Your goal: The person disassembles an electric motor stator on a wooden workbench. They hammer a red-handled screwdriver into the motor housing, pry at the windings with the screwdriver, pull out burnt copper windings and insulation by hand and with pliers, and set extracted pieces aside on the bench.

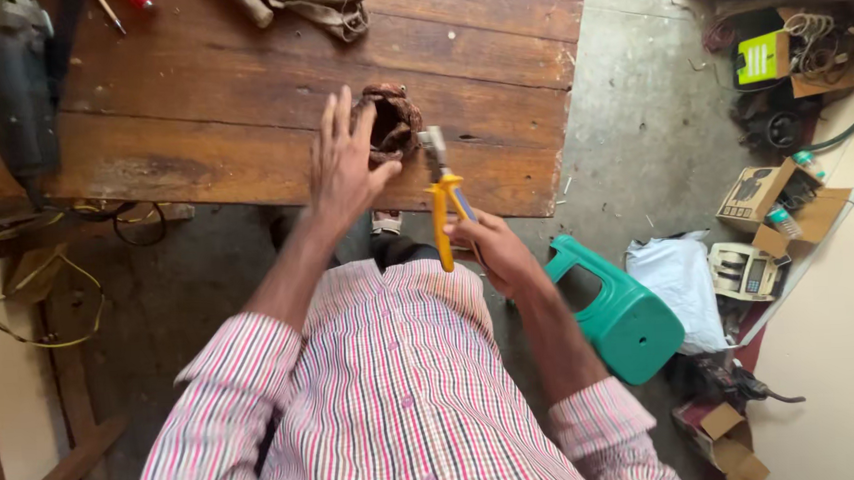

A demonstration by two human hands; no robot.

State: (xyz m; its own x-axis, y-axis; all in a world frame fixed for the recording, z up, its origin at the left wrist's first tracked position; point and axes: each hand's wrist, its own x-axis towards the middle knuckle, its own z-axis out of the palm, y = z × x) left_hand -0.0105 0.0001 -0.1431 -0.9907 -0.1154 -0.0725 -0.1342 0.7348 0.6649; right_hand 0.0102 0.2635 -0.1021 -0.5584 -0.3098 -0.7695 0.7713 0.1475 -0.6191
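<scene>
1. Head view, looking straight down: a brown, rusty-looking ring-shaped part [390, 123], possibly a motor winding, lies near the front edge of a wooden plank workbench [249, 113]. What it is exactly cannot be told from here.
2. The left hand [345, 162] rests flat against the part's left side, fingers spread and pointing away from the body, thumb touching the part's lower edge. It steadies rather than clasps; the palm is open.
3. The right hand [490, 247] is closed around the yellow handles of a pair of pliers [441, 187]. The pliers' long axis runs from the hand up and slightly leftward, the metal nose ending just beside the part's right edge; whether the nose bites anything is too small to tell.
4. So the part sits between the two: left hand on one side, plier tip on the other, both forearms converging from the striped shirt sleeves.
5. Around it: a power tool [17, 85] at the bench's left end, a cloth [326, 6] at the far edge, a green plastic stool [622, 313] on the floor to the right.
</scene>
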